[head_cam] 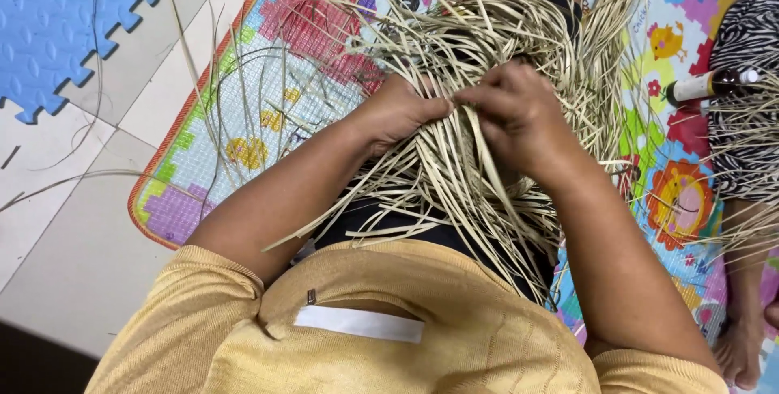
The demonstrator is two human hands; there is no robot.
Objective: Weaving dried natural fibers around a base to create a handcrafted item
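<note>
My left hand (398,110) and right hand (511,114) meet, each grip pinching pale straw strips (454,175) that fan out around them over the colourful mat (243,130) beneath.

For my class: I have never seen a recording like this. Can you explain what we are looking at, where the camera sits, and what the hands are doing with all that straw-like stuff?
There is no machine here. One camera, worn on a person's head, looks straight down, so you see their yellow top at the bottom and both forearms reaching away from you.

The left hand and the right hand meet in the middle, each with its grip closed on pale, flat straw-like strips. The strips form a loose, tangled bundle over the person's lap and fan out in all directions.

Underneath lies a colourful play mat with cartoon pictures, on a pale tiled floor. A blue foam puzzle mat shows at the top left.

At the right edge sits another person in black-and-white patterned cloth, with a bottle nearby and more strips.
</note>
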